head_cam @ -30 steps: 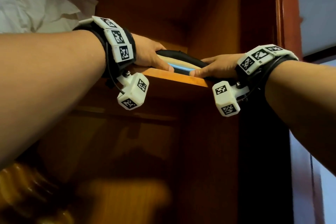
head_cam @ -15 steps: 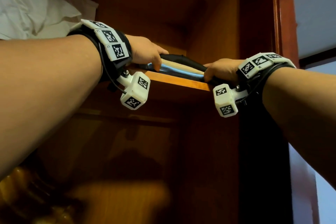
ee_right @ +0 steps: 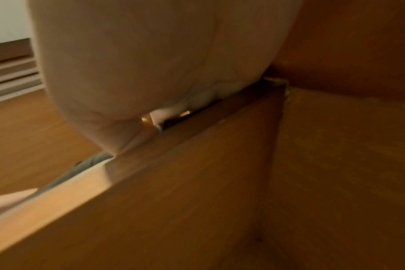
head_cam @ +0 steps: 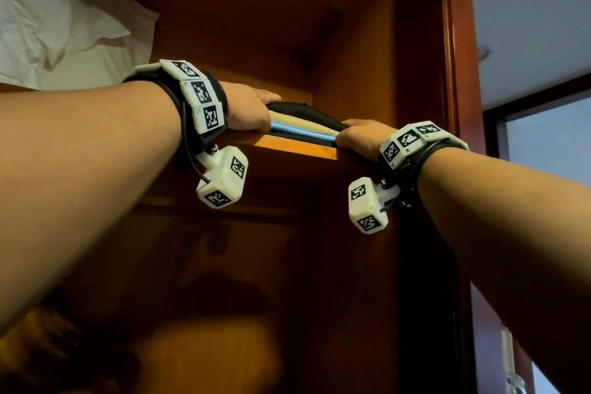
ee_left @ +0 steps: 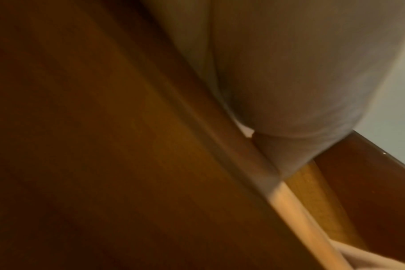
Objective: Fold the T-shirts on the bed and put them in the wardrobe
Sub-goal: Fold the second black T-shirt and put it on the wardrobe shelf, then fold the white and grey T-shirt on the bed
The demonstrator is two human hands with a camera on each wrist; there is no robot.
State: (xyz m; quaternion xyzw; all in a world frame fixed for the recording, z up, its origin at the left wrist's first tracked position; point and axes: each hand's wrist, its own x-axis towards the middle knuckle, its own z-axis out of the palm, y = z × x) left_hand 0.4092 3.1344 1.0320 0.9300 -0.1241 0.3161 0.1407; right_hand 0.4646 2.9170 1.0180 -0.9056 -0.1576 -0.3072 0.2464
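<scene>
Here, the stack of folded T-shirts (head_cam: 307, 125) lies on the front edge of a high shelf (head_cam: 297, 149) inside the wardrobe (head_cam: 415, 73). The stack is flat and soft, with rounded fold edges; its layers read black, cream and light blue, with black on top. The left hand (head_cam: 249, 112) grips the stack's left end, fingers curled around the fabric. The right hand (head_cam: 361, 137) grips the right end in the same way. Both hands touch the shelf edge.

The shelf is smooth, pale orange wood with a squared lip. The wardrobe panels are darker, glossy reddish-brown wood.

A white pillow (head_cam: 57, 35), wrinkled and soft, sits on the same shelf to the left.

Each wrist carries a black strap with white blocks bearing black-and-white square marker codes; no readable text is discernible.
</scene>
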